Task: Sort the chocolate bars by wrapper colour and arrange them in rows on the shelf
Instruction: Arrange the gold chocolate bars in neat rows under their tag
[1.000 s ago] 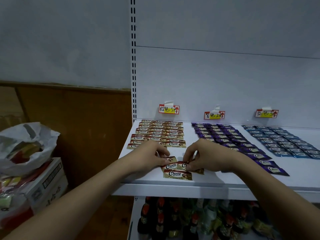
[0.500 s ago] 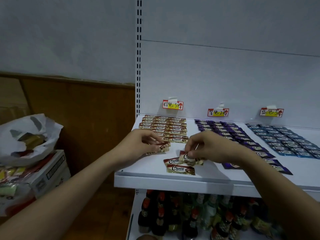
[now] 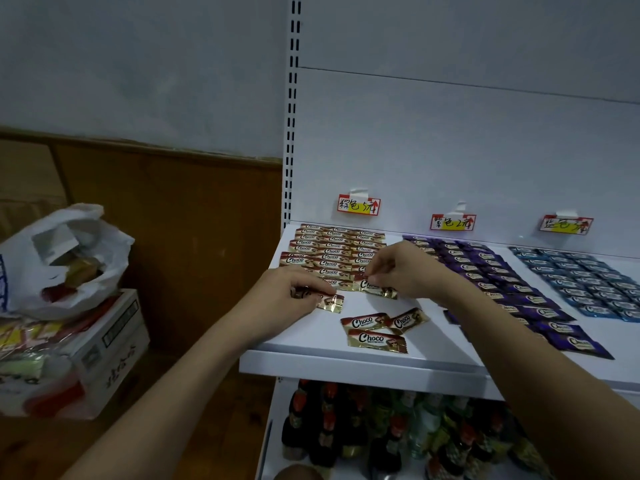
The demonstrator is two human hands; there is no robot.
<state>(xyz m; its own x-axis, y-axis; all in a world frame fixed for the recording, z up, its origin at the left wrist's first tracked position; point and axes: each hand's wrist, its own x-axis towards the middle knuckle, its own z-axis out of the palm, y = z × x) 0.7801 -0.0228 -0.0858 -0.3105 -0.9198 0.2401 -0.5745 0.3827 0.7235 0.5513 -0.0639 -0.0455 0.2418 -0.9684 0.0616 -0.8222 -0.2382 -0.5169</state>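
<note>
Two gold-wrapped bars were being set at the front of the gold block (image 3: 337,252) on the shelf (image 3: 363,362): the left hand (image 3: 294,289) pinched one bar (image 3: 330,302) at the block's left, while the right hand (image 3: 401,271) pinched another (image 3: 377,289) at its right. Three loose gold bars (image 3: 379,329) lay near the front edge, apart from the rows. Purple bars (image 3: 502,282) and blue bars (image 3: 585,278) filled their own blocks under price tags (image 3: 358,205). The step in hand looked like extending the gold rows; next, the held bars needed squaring with their neighbours, then the loose three picking up.
</note>
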